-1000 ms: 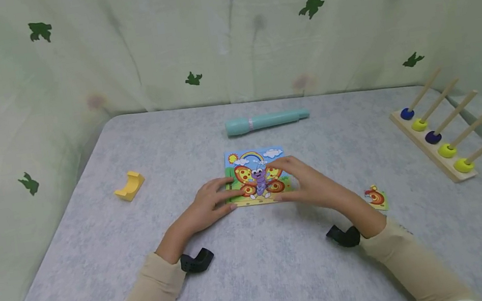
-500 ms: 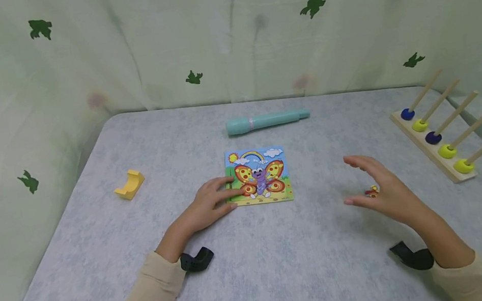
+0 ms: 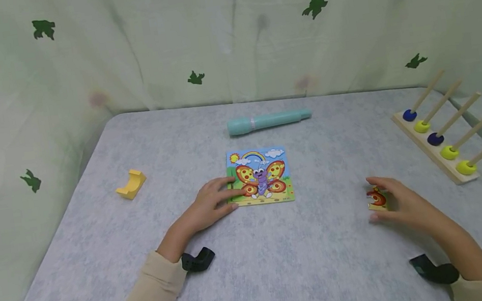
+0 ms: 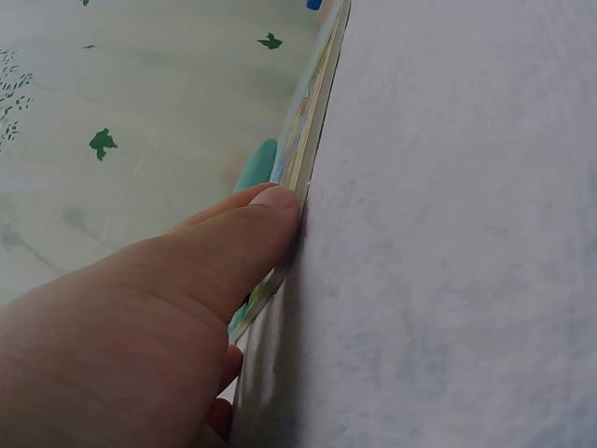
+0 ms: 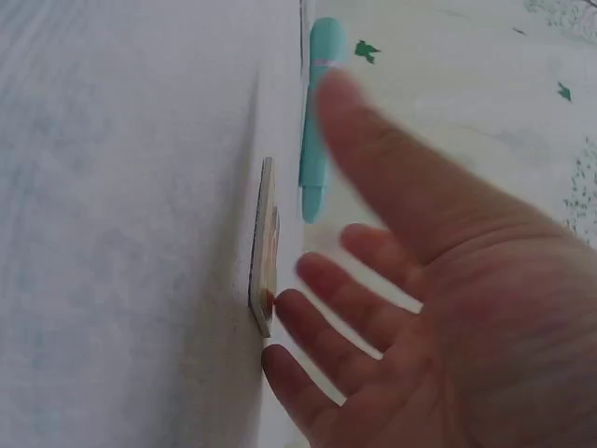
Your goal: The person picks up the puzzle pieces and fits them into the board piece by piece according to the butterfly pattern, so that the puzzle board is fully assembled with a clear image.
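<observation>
A square butterfly puzzle (image 3: 284,193) lies flat in the middle of the table. At its left side my left hand (image 3: 212,205) rests with extended fingertips over the edge; in the left wrist view the thumb (image 4: 252,229) lies along the puzzle's side (image 4: 322,89). Off to the right, a puzzle piece (image 3: 376,200) with a red and orange swirl lies on the table. My right hand (image 3: 410,204) is spread around it, index finger beyond and thumb on the near side. The right wrist view shows a gap between this thumb (image 5: 373,140) and the piece (image 5: 265,247).
Behind the puzzle lies a teal toy microphone-like stick (image 3: 269,121). A yellow curved block (image 3: 131,185) is at the left. On the right stands a wooden peg rack (image 3: 430,147) with blue and yellow beads. A fabric backdrop (image 3: 138,46) hangs behind the table.
My right hand has left the puzzle's right side and moved right, down to the loose piece, its thumb and fingers apart. My left hand has stayed at the puzzle's left edge.
</observation>
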The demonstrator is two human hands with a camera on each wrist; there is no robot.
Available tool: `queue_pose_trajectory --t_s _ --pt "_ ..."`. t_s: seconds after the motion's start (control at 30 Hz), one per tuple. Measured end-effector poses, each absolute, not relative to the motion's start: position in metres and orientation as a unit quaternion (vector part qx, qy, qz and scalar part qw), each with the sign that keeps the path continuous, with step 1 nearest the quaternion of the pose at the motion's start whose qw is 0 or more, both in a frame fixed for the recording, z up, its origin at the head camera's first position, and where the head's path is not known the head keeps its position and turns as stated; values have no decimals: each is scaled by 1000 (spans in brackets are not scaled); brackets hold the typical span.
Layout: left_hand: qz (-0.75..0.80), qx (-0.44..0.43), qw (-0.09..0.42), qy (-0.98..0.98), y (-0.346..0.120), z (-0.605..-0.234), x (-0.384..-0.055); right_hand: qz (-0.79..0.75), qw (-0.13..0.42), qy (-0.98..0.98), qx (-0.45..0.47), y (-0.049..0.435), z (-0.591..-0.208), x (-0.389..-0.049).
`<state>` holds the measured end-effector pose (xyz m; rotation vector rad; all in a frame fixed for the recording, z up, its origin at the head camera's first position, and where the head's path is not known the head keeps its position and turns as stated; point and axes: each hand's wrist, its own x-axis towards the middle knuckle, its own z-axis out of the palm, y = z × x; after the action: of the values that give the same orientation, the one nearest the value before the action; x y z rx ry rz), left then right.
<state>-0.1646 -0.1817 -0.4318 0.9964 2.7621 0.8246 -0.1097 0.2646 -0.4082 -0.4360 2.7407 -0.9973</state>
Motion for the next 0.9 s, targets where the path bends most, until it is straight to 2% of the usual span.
queue_pose_trajectory --t_s 0.43,0.9 --pt "271 326 47 905 -182 -432 -165 -304 116 937 -126 278 -411 -114" --pt "274 318 51 906 -181 -431 -164 -296 93 941 -137 274 -413 -114"
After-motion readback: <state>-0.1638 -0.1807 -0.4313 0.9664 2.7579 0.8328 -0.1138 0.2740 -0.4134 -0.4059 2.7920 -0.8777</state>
